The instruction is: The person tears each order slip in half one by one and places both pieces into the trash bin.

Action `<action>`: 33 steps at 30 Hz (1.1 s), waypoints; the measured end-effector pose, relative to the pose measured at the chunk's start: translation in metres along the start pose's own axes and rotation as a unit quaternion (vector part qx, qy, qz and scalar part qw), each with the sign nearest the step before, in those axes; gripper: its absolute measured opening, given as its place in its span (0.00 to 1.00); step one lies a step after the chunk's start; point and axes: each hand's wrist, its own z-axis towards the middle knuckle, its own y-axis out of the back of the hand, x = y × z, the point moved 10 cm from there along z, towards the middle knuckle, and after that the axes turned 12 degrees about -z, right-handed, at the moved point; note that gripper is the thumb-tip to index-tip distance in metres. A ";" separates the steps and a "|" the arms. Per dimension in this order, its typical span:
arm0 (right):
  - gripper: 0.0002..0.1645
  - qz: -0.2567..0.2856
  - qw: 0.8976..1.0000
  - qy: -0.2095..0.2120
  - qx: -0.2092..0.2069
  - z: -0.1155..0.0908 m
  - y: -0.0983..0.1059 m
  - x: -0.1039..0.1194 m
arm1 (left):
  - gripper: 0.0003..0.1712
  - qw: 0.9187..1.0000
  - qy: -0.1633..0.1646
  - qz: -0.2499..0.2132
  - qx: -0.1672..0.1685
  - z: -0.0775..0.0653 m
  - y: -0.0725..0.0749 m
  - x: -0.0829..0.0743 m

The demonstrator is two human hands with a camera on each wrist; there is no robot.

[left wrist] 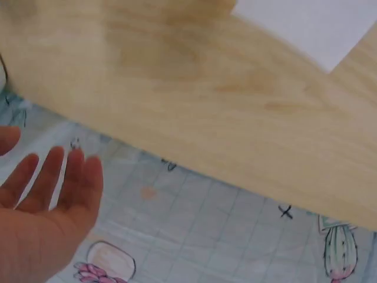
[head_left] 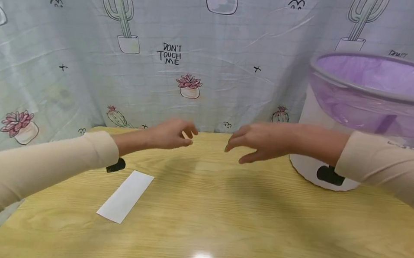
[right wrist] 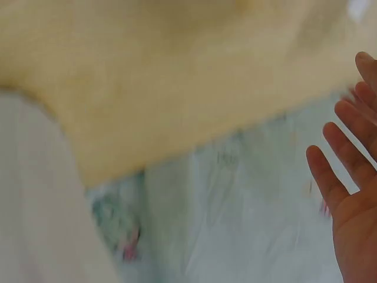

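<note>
My left hand (head_left: 171, 134) hovers over the far part of the wooden table, its fingers loosely bent with nothing in them. Facing it across a short gap, my right hand (head_left: 254, 140) is also raised above the table and holds nothing. In the left wrist view the left hand (left wrist: 53, 212) shows a bare palm and spread fingers. The right hand (right wrist: 353, 171) appears at the right edge of its wrist view, palm bare too. A white paper strip (head_left: 125, 196) lies flat on the table, nearer to me than the left hand.
A white bin (head_left: 312, 121) lined with a translucent purple bag (head_left: 382, 110) stands at the back right, beside the right forearm. Behind the wooden table (head_left: 219, 217) hangs a curtain (head_left: 232, 54) printed with cacti. A bright reflection lies on the table's near part.
</note>
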 end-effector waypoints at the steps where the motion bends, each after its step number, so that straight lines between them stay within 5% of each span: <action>1: 0.25 0.000 1.000 0.011 0.003 0.002 -0.006 0.009 | 0.20 1.000 0.004 0.002 -0.005 -0.009 -0.004 0.002; 8: 0.26 -0.036 0.996 0.076 -0.005 0.017 -0.031 0.069 | 0.29 0.997 0.056 0.036 -0.032 -0.075 -0.033 0.015; 13: 0.27 -0.049 0.993 0.104 -0.016 0.030 -0.051 0.108 | 0.41 0.990 0.116 0.054 -0.057 -0.130 -0.056 0.044; 18: 0.30 -0.039 0.993 0.112 -0.028 0.043 -0.062 0.126 | 0.53 0.979 0.166 0.076 -0.091 -0.175 -0.063 0.070; 24: 0.34 -0.040 0.993 0.098 -0.051 0.063 -0.064 0.123 | 0.61 0.974 0.181 0.086 -0.109 -0.201 -0.073 0.083; 33: 0.35 -0.012 0.991 0.102 -0.087 0.117 -0.074 0.126 | 0.57 0.975 0.180 0.063 -0.113 -0.211 -0.085 0.091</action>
